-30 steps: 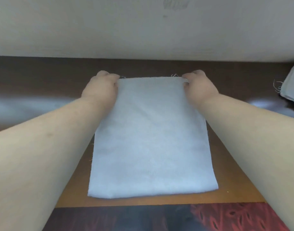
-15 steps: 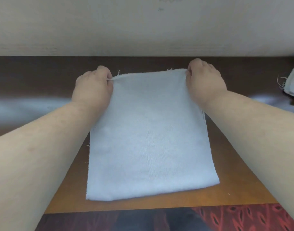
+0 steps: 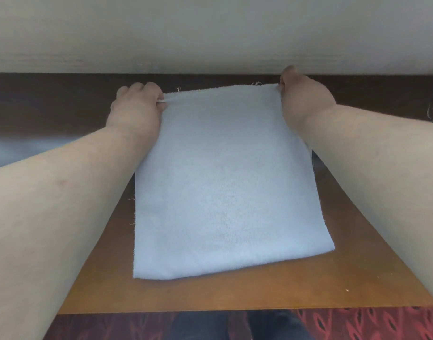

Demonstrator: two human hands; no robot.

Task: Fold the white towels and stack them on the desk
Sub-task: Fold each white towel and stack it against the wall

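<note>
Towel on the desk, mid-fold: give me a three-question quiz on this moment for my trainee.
1. True or false: the towel lies on the desk.
2. Which part of the towel do the left hand and the right hand pinch? A) its far corners B) its near corners C) its middle
3. Fill in: the towel's near edge is a smooth ____, with no loose threads.

Key: 1 true; 2 A; 3 fold
</note>
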